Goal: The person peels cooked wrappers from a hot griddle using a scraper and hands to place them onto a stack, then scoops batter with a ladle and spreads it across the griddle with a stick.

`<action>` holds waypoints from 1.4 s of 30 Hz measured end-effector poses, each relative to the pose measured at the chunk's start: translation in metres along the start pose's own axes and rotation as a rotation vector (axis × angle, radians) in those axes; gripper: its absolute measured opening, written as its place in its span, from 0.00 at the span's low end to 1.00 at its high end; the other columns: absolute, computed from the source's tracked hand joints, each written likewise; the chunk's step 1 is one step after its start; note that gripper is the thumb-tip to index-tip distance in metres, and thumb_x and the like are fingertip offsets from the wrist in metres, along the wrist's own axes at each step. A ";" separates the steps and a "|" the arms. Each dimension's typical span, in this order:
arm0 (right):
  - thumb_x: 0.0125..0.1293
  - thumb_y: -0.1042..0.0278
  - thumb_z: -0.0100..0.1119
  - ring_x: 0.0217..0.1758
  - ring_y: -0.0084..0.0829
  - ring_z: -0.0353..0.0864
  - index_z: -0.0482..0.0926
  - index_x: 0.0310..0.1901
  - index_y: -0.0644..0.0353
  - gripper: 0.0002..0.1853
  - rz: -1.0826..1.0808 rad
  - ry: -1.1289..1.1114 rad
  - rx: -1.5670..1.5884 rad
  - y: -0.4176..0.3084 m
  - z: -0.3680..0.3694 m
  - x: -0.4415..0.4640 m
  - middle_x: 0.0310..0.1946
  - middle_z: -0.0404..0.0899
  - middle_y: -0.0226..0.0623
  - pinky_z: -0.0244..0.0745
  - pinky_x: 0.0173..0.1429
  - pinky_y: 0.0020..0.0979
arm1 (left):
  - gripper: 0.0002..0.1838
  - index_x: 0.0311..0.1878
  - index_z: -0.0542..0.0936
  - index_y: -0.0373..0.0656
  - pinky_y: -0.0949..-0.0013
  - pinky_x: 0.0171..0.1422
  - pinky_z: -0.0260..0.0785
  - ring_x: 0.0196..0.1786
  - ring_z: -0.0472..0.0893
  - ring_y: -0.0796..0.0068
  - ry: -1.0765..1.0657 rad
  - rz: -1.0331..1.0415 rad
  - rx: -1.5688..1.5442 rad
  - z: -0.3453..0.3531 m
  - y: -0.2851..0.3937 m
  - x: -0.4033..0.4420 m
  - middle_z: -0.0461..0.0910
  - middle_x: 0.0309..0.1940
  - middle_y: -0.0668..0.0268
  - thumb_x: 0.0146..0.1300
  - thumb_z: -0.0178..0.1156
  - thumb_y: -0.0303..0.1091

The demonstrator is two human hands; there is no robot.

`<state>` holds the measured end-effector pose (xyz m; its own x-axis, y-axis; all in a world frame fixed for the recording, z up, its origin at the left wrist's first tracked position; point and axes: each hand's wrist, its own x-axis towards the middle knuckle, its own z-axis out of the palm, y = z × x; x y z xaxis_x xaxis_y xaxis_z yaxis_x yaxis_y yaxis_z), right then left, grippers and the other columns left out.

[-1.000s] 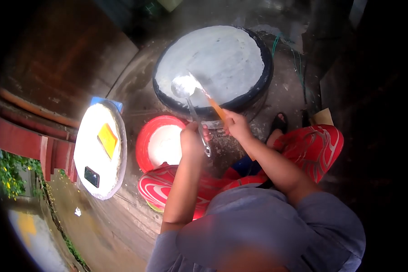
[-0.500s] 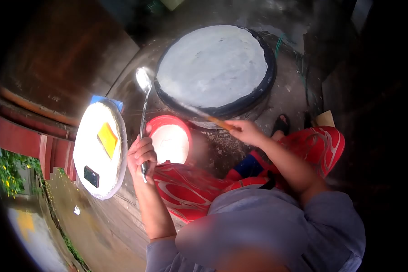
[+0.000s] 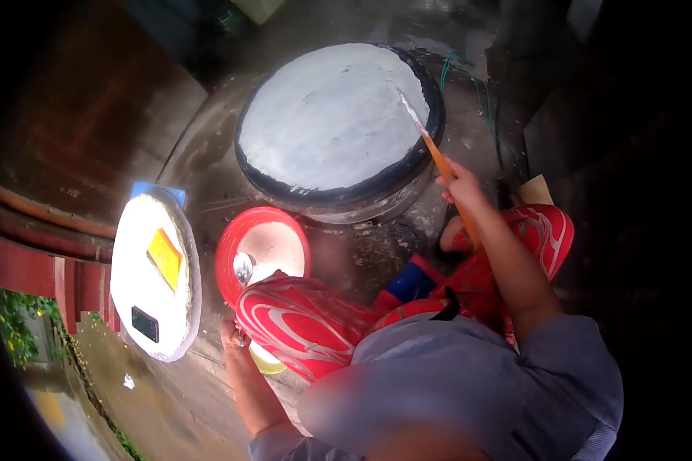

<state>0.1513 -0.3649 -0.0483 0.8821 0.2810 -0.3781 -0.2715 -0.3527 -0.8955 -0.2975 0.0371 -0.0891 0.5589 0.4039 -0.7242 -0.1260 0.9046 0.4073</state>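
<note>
A broad white layer [image 3: 331, 115] covers the top of a round dark griddle [image 3: 315, 198]. My right hand [image 3: 463, 188] is closed round the orange-brown handle of a long, narrow spatula [image 3: 437, 156]. Its white-smeared blade reaches over the right part of the layer; I cannot tell whether it touches. Low on the left, my left hand [image 3: 234, 336] is closed on a metal ladle [image 3: 243, 267]. The ladle's bowl is inside a red bucket [image 3: 224, 257] of white liquid, and its shaft is mostly hidden. My knee in red patterned trousers overlaps the bucket's lower edge.
Left of the bucket stands a round white top [image 3: 134, 265] carrying a yellow packet [image 3: 164, 259] and a dark phone [image 3: 145, 324]. A blue item [image 3: 178, 194] pokes out behind it. Green cord [image 3: 447, 71] lies right of the griddle. A yellowish container [image 3: 267, 363] shows under my knee.
My left hand has lowered the ladle from the air down into the bucket. My right hand has moved right and up, swinging the spatula's blade to the layer's right side. The view has shifted slightly.
</note>
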 end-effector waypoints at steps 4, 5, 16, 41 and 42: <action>0.66 0.72 0.41 0.28 0.27 0.76 0.66 0.63 0.46 0.23 -0.225 0.120 -0.143 0.036 0.009 0.030 0.39 0.79 0.41 0.72 0.33 0.28 | 0.19 0.52 0.72 0.35 0.59 0.49 0.75 0.47 0.79 0.57 0.163 0.102 0.100 -0.016 -0.008 0.020 0.76 0.48 0.50 0.67 0.38 0.35; 0.66 0.72 0.41 0.28 0.27 0.76 0.66 0.63 0.46 0.23 -0.226 0.119 -0.142 0.033 0.011 0.024 0.39 0.79 0.41 0.72 0.33 0.28 | 0.19 0.52 0.72 0.35 0.59 0.49 0.75 0.47 0.79 0.57 0.169 0.109 0.104 -0.028 -0.009 0.028 0.76 0.48 0.50 0.67 0.38 0.35; 0.68 0.72 0.42 0.24 0.22 0.72 0.70 0.61 0.49 0.20 -0.286 -0.024 -0.104 0.055 0.012 -0.018 0.30 0.77 0.32 0.69 0.32 0.22 | 0.18 0.52 0.72 0.36 0.60 0.48 0.75 0.45 0.79 0.58 0.267 0.089 0.192 -0.037 -0.036 0.056 0.77 0.47 0.51 0.67 0.40 0.35; 0.61 0.85 0.46 0.28 0.19 0.72 0.44 0.71 0.42 0.40 -0.138 -0.294 0.500 -0.049 0.035 -0.085 0.52 0.71 0.38 0.72 0.28 0.22 | 0.18 0.50 0.73 0.33 0.62 0.46 0.69 0.42 0.75 0.69 0.357 0.769 0.810 0.077 0.028 -0.011 0.76 0.41 0.62 0.60 0.56 0.35; 0.61 0.85 0.46 0.28 0.19 0.72 0.44 0.71 0.42 0.40 -0.146 -0.300 0.495 -0.037 0.037 -0.075 0.52 0.71 0.38 0.72 0.28 0.22 | 0.18 0.50 0.73 0.33 0.62 0.50 0.67 0.45 0.74 0.70 0.353 0.728 0.364 0.132 0.020 -0.030 0.75 0.41 0.63 0.60 0.55 0.34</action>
<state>0.0809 -0.3400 0.0047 0.7963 0.5602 -0.2281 -0.3662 0.1464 -0.9190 -0.2080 0.0254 0.0143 0.1493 0.9351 -0.3214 -0.0495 0.3317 0.9421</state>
